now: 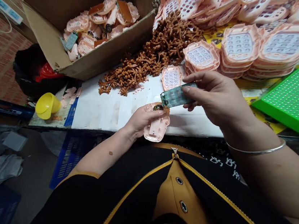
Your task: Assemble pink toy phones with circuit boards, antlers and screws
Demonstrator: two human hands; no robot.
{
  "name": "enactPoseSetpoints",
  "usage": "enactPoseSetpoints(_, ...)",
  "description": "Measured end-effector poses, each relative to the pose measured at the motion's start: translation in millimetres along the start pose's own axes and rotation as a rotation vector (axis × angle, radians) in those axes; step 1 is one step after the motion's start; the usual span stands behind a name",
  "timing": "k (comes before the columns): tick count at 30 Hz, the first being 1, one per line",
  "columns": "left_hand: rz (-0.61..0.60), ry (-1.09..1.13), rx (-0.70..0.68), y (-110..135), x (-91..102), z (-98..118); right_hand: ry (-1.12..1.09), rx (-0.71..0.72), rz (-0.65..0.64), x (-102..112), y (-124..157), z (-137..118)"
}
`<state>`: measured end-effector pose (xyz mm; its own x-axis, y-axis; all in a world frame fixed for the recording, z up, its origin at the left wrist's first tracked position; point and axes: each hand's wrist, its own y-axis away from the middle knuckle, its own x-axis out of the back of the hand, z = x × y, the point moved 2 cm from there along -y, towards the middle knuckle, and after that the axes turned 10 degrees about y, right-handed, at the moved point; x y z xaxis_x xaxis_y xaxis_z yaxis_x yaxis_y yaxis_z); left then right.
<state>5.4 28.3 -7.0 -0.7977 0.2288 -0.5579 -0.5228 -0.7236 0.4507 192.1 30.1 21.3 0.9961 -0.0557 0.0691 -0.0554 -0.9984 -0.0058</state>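
My left hand [142, 119] is closed around a pink plastic shell [155, 128], holding it over the front edge of the table. A round black speaker [158, 107] sits near the shell's upper end, beside my thumb. Between the thumb and fingers of my right hand [204, 90] is a green circuit board [176, 95], tilted, with its left end over the top of the shell. Whether the board touches the shell, I cannot tell. A pink front cover with a keypad print [171, 77] lies on the table just behind the board.
Behind my hands spreads a heap of brown rubber pieces [146, 61]. A cardboard box [97, 64] of pink shells and boards stands at the back left. Stacked covers [240, 44] and a green perforated tray [295, 97] are at right, a yellow cup [47, 105] at left.
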Motion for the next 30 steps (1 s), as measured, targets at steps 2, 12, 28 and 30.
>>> enactPoseSetpoints(2, -0.012, 0.073, 0.019, -1, 0.5, 1, 0.001, -0.007, 0.004, 1, 0, 1)
enactPoseSetpoints(12, 0.003, 0.199, 0.077, -2, 2.4, 2, -0.006, -0.035, 0.019, 5, 3, 1)
enactPoseSetpoints(28, 0.050, 0.058, -0.069, -7, -4.3, -3, 0.792, 0.686, -0.005, 21, 30, -17)
enactPoseSetpoints(30, 0.066, -0.001, -0.071, -4, -7.3, -4, 0.956, 0.763, 0.102, 20, 34, -18)
